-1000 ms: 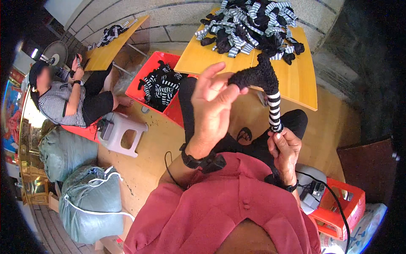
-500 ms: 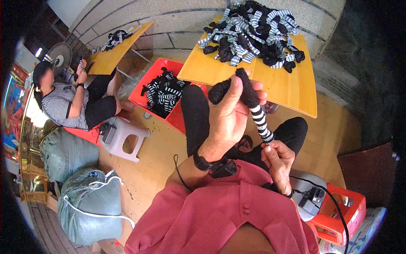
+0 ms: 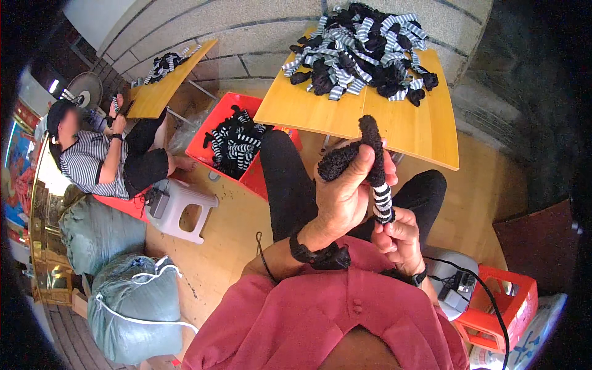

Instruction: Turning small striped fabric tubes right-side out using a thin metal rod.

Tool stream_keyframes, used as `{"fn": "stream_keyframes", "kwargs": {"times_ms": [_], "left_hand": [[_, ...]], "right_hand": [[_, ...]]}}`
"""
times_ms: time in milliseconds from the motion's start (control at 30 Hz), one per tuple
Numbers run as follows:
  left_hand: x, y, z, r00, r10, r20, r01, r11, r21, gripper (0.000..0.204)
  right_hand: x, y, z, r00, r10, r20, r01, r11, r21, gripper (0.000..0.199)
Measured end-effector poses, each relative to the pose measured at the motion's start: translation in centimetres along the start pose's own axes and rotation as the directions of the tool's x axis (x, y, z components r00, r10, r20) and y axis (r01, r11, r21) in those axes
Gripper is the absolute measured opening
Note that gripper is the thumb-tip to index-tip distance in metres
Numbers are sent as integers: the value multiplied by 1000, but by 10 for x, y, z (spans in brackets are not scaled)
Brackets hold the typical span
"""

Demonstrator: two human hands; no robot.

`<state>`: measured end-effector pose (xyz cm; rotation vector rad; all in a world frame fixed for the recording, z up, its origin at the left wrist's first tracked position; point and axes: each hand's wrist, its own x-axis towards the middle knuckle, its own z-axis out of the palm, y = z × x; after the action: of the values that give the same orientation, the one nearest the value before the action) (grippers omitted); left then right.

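My left hand (image 3: 344,200) is closed round a knitted piece with a fuzzy black forked end (image 3: 370,131) and a black-and-white striped tube (image 3: 382,202). Its thumb presses where the two black branches meet; one branch points up, the other leans left. At the lower end of the striped tube, the fingertips of my right hand (image 3: 401,239) pinch its edge. The fingers behind the piece are partly hidden. Both hands are above my lap, in front of the wooden table (image 3: 425,139).
A pile of striped and black knitted pieces (image 3: 364,52) covers the table's far part. Left of my knees, a red bin (image 3: 206,132) holds more striped pieces. A co-worker (image 3: 92,154) sits far left. Stuffed sacks (image 3: 132,314), a pale stool (image 3: 185,206) and a red stool (image 3: 505,296) stand around.
My hands have come closer together, and less of the striped tube shows between them. My left hand has moved down and right, and one black branch now stands more upright.
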<state>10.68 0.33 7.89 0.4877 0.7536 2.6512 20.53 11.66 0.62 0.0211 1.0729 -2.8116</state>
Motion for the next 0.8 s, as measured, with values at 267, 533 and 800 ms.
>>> {"fn": "stream_keyframes", "kwargs": {"times_ms": [267,533,800], "left_hand": [[3,3,1,995,92,-29,-89,992,91,23],[11,16,5,994,62,91,-70,994,86,29],[21,17,-5,971,3,241,29,991,-128,30]], "right_hand": [[5,5,13,896,-384,-224,260,861,-437,10],[6,10,5,760,-638,-125,332,546,-769,6],[2,6,19,942,-291,-169,166,838,-521,13]]}}
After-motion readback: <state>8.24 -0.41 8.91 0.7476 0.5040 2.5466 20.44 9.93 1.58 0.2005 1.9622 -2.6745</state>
